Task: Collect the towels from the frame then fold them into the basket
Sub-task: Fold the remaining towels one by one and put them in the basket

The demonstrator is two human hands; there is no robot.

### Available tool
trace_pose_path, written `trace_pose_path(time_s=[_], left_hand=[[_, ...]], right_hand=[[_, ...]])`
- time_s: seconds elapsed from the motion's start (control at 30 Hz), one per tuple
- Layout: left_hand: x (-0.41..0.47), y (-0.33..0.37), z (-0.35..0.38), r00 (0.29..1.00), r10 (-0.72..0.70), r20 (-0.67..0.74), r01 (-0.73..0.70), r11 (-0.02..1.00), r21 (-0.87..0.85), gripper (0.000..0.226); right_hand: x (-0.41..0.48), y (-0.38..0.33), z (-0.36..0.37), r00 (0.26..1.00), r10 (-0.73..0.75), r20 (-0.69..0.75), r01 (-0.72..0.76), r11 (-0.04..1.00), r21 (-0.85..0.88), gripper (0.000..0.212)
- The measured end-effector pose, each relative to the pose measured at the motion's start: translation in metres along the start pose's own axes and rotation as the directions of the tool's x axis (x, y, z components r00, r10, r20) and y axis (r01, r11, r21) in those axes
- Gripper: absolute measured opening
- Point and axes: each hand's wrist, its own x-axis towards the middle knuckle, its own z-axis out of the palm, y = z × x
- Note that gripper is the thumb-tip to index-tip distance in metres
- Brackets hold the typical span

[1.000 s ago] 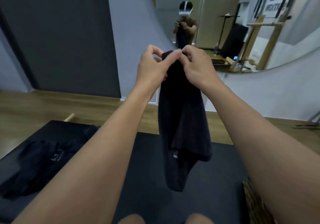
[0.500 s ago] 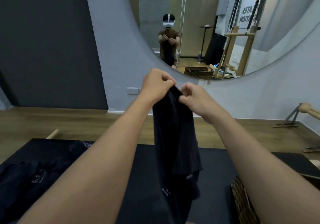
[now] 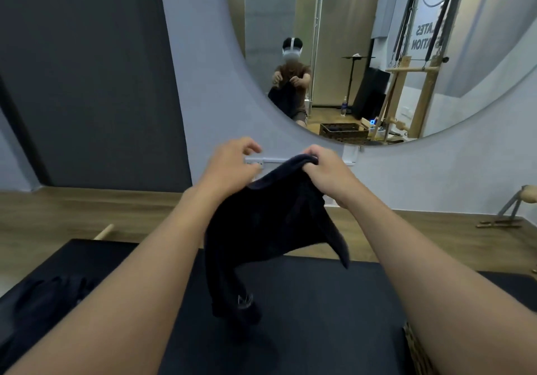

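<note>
1. Gripping the towel by its top edge, the right hand has its fingers curled round a bunched fold.
2. The left hand sits at the same edge, just beside the right. Its fingers are loosely curled, but the palm hides whether they pinch the cloth.
3. The towel hangs in the air between the forearms, above the middle of the black mat, with one corner drooping to the right.
4. A dark heap of towels lies at the mat's left edge.
5. A wicker basket shows at the mat's right edge.
</note>
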Motion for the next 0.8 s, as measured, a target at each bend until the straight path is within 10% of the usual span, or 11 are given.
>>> trace_pose_path(time_s=[0.1,0.37,0.57,0.8], left_hand=[[-0.002,0.023,0.017,0.977,0.073,0.2,-0.031,0.979,-0.203,0.053],[0.012,0.027,0.004,0.996,0.011,-0.085,-0.04,0.932,-0.359,0.003],[0.02,0.042,-0.005,0.964,-0.06,-0.258,-0.051,0.914,-0.403,0.032],[0.023,0.051,-0.014,0.939,-0.063,-0.338,-0.071,0.925,-0.372,0.045]], right_hand=[[0.01,-0.038,0.008,0.987,-0.118,0.109,0.13,0.986,-0.104,0.012],[-0.003,-0.032,-0.015,0.969,0.02,0.244,-0.112,0.924,0.366,0.032],[-0.031,-0.013,-0.001,0.862,0.108,0.495,-0.278,0.917,0.285,0.065],[-0.034,-0.013,0.028,0.974,0.105,0.2,-0.135,0.981,0.14,0.038]])
